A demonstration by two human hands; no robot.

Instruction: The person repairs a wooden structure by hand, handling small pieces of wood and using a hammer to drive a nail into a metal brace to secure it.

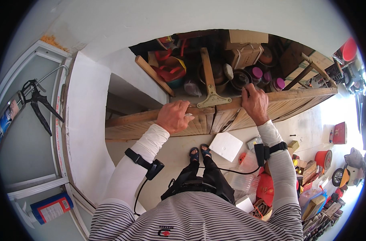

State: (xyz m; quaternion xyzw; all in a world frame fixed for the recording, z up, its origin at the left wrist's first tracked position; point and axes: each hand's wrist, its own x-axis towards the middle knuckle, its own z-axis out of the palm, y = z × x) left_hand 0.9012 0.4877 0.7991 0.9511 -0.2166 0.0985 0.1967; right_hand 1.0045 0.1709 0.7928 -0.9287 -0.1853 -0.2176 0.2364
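Note:
A wooden slatted panel (246,119) runs across in front of me, with a metal T-shaped bracket (213,98) over the joint on its top edge. A wooden strip (207,64) reaches from the bracket back over the stored goods. On the left section's top edge rests my left hand (174,117), its fingers curled, a small pale object showing by the thumb; whether it holds that object is unclear. Right of the bracket, my right hand (255,101) grips the top rail, fingers over the far side.
Behind the panel stand cardboard boxes (244,55), jars with purple lids (257,73) and pots. A caulking gun (38,93) hangs at left above a sealant cartridge (52,208). A white foam board (226,146) lies by my feet; clutter fills the floor at right.

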